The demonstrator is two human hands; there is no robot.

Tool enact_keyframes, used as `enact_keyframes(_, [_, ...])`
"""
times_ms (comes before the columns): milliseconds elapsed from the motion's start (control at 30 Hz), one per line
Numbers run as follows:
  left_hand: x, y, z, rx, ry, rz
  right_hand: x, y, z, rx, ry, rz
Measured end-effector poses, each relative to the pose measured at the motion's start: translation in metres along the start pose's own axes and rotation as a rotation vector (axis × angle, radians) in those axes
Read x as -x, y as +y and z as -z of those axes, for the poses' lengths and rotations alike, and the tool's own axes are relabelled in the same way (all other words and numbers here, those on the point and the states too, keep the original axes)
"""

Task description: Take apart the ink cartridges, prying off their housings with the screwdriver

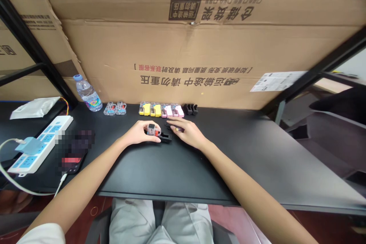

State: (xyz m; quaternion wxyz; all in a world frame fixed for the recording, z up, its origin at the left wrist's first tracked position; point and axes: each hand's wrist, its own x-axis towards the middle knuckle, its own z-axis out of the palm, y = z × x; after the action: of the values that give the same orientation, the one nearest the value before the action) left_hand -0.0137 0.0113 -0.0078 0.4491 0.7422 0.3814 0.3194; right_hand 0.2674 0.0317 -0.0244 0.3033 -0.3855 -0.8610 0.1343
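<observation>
Pinching a small clear-and-red block (pixel 151 129) near the desk's (pixel 257 160) middle, the left hand (pixel 140 132) closed its fingers on it above a black piece (pixel 165 137), while the right hand (pixel 187 131) lay flattened, perhaps covering something small.

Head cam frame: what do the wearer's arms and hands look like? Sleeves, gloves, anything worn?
Both hands are bare: the left hand and right hand show no gloves, and no rings or watch can be made out. Both forearms are uncovered to past the elbow. A white short sleeve shows at the left upper arm; the right sleeve is out of frame. Light grey trousers below the desk.
</observation>
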Motion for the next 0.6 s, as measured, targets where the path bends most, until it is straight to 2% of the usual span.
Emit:
enact_keyframes(133, [0.0,0.0,-0.004,-0.068,0.022,-0.015,-0.002,-0.013,0.01,-0.215,0.181,-0.03])
enact_keyframes(233, [0.001,0.0,-0.006,-0.098,0.047,-0.019,-0.001,-0.022,0.016,-0.386,0.243,-0.124])
enact_keyframes(400, [0.0,-0.001,-0.007,-0.07,0.038,0.014,0.0,-0.033,0.017,-0.609,0.227,-0.392])
enact_keyframes(600, [0.0,-0.001,-0.006,-0.027,0.018,0.048,-0.004,-0.041,0.018,-0.705,0.117,-0.4])
